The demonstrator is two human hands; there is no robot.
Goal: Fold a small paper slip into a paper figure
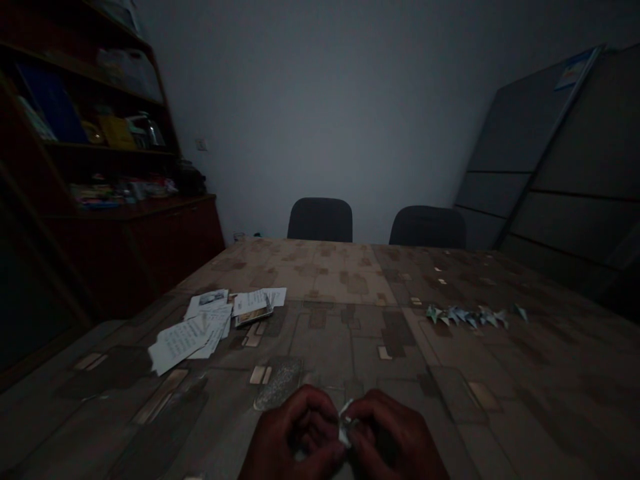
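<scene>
Close to the front of the table, my left hand [293, 437] and my right hand [393, 433] meet around a small piece of folded paper [344, 432]. It is pale, and its exact shape is partly covered by my fingers. Thumb and fingers of my right hand pinch its right side. The curled fingers and thumb of my left hand press on it from the left. Over to the right lies a row of several small folded paper figures [470, 316], pale with bluish and greenish tints.
Printed paper sheets [183, 340] lie spread on the left of the patterned tablecloth [330, 273], beside a small stack of cards [254, 313]. Two dark chairs [320, 219] stand behind the table. A shelf cabinet [135, 213] fills the left side. The room is dim.
</scene>
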